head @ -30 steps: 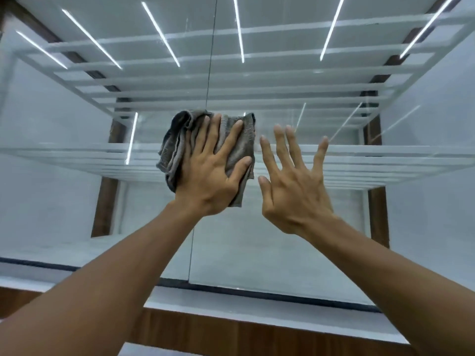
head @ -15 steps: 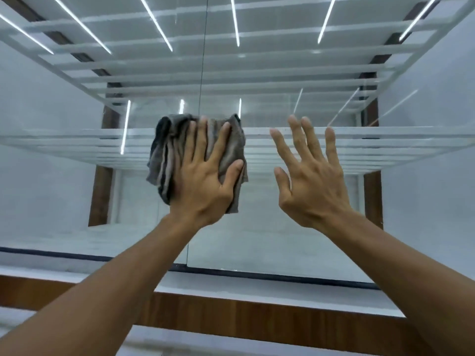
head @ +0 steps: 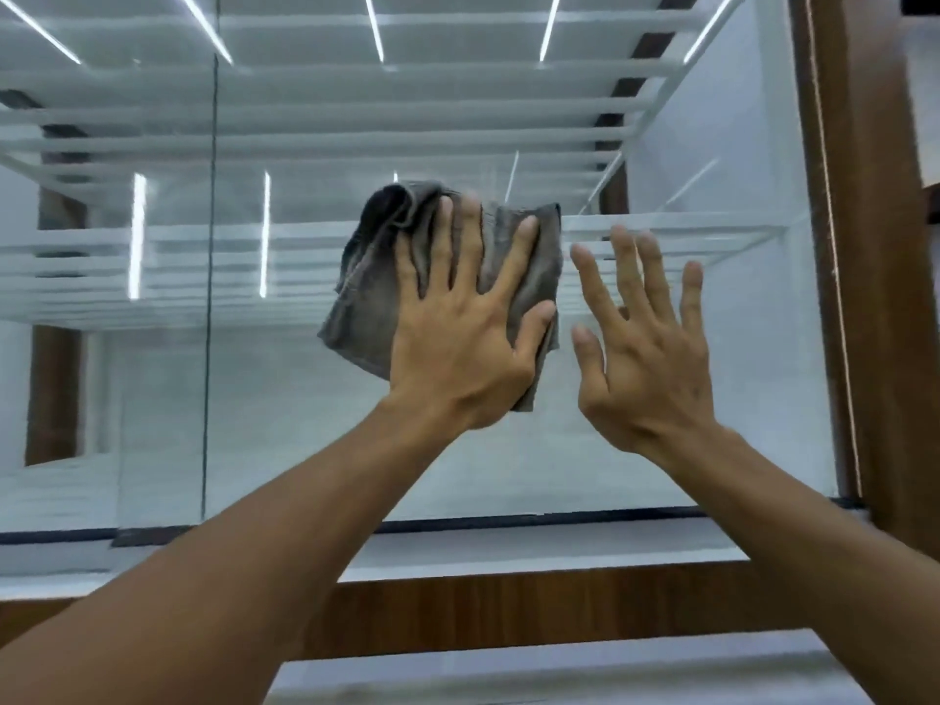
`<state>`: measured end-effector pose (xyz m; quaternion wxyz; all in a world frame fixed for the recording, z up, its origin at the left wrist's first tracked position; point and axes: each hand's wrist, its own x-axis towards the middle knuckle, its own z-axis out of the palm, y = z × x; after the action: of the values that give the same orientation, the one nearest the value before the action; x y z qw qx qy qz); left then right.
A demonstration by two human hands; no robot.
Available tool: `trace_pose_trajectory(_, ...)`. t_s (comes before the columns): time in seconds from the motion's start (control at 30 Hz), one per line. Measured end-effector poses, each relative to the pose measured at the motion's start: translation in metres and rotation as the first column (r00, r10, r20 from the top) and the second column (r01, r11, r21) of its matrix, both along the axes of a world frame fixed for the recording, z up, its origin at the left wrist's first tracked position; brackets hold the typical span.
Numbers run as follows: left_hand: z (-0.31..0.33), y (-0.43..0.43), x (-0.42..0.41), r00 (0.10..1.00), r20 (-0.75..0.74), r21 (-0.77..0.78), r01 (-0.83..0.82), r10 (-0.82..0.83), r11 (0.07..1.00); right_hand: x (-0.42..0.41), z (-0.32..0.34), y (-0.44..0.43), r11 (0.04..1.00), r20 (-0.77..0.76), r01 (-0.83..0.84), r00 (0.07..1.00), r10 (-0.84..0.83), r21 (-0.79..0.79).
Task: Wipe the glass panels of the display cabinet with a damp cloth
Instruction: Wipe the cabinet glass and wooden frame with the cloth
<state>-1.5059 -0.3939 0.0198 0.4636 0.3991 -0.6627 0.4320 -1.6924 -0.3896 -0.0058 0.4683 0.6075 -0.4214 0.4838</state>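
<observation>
Here the grey cloth lies flat against the right-hand glass panel of the display cabinet, about mid-height, level with the front edge of a glass shelf inside. It is bunched into soft folds at its upper left corner, and its lower corner hangs free below the heel of the palm. The left hand presses it to the pane. Its fingers are straight and spread apart over the upper half of the cloth, their tips short of its top edge. The thumb lies out along the cloth's right edge. The cloth shows past the hand on the left, at the top and a little on the right.

Just beside the cloth, to its right, the right hand is raised with its palm towards the same pane, fingers straight and slightly apart, holding nothing. Whether it touches the glass cannot be told.

A thin vertical seam divides this panel from the one to the left. Bright light strips show in the glass and shelves. A dark track runs along the panel's foot, with a white ledge and a wooden rail beneath. A wooden upright frames the cabinet on the right.
</observation>
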Motion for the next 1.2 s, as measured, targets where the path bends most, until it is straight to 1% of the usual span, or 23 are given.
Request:
trace_pose_trajectory(0.03,0.001,0.0,-0.008,0.997,0.082,-0.007,0.004,-0.004,1.0,-0.009,0.001,0.0,1.0,0.003,0.005,1.0,-0.005,0.0)
trace_pose_trajectory(0.07,0.007,-0.001,-0.015,0.994,0.111,-0.011,0.011,-0.01,1.0,-0.019,0.002,0.001,1.0,0.013,0.012,1.0,-0.012,0.003)
trace_pose_trajectory(0.1,0.016,0.0,-0.025,0.996,0.082,-0.005,0.018,-0.018,1.0,-0.03,0.004,0.001,1.0,0.029,0.021,0.999,-0.021,0.006)
trace_pose_trajectory(0.17,0.031,0.002,-0.051,0.998,-0.058,0.023,0.035,-0.034,0.999,-0.059,0.008,0.004,0.998,0.064,0.055,0.996,-0.056,0.013)
trace_pose_trajectory(0.2,0.036,0.002,-0.068,0.994,-0.104,0.03,0.036,-0.033,0.999,-0.075,0.009,0.007,0.996,0.072,0.086,0.994,-0.087,0.02)
trace_pose_trajectory(0.23,0.039,0.004,-0.086,0.993,-0.11,0.027,0.034,-0.031,0.999,-0.092,0.011,0.01,0.992,0.075,0.123,0.989,-0.125,0.03)
trace_pose_trajectory(0.37,0.046,0.009,-0.146,0.998,0.017,0.012,0.061,-0.061,0.998,-0.145,0.01,0.024,0.956,0.026,0.288,0.957,-0.289,0.046)
trace_pose_trajectory(0.43,0.049,0.01,-0.172,0.996,0.041,0.018,0.081,-0.082,0.997,-0.167,0.004,0.03,0.943,0.052,0.33,0.942,-0.332,0.044)
trace_pose_trajectory(0.47,0.049,0.01,-0.185,0.994,0.057,0.022,0.088,-0.089,0.996,-0.176,0.002,0.032,0.951,0.079,0.303,0.949,-0.306,0.057)
trace_pose_trajectory(0.53,0.045,0.012,-0.21,0.987,0.098,0.035,0.12,-0.123,0.992,-0.19,-0.004,0.036,0.98,0.11,0.178,0.976,-0.188,0.091)
trace_pose_trajectory(0.6,0.038,0.013,-0.231,0.978,0.129,0.047,0.158,-0.162,0.986,-0.195,-0.009,0.035,0.994,0.117,0.078,0.989,-0.086,0.074)
trace_pose_trajectory(0.67,0.029,0.013,-0.242,0.969,0.144,0.068,0.194,-0.202,0.979,-0.195,-0.009,0.034,0.999,0.148,0.013,0.989,-0.02,0.048)
trace_pose_trajectory(0.7,0.024,0.011,-0.243,0.963,0.153,0.08,0.21,-0.22,0.974,-0.195,-0.009,0.033,0.999,0.167,0.005,0.986,-0.011,0.04)
trace_pose_trajectory(0.77,0.013,0.005,-0.236,0.946,0.206,0.084,0.236,-0.248,0.968,-0.193,-0.011,0.033,0.998,0.18,0.051,0.982,-0.056,0.031)
trace_pose_trajectory(0.83,0.004,0.0,-0.22,0.919,0.288,0.066,0.26,-0.268,0.963,-0.185,-0.018,0.033,0.993,0.149,0.114,0.982,-0.116,0.023)
trace_pose_trajectory(0.9,-0.002,-0.001,-0.198,0.903,0.337,0.042,0.267,-0.265,0.963,-0.17,-0.028,0.031,0.992,0.107,0.127,0.986,-0.127,0.008)
trace_pose_trajectory(1.03,-0.012,-0.002,-0.152,0.899,0.35,0.007,0.279,-0.264,0.96,-0.141,-0.043,0.026,0.993,0.067,0.116,0.991,-0.117,0.019)
trace_pose_trajectory(1.2,-0.027,-0.006,-0.098,0.913,0.338,-0.019,0.251,-0.23,0.968,-0.097,-0.051,0.016,0.998,0.034,-0.002,0.999,0.0,0.057)
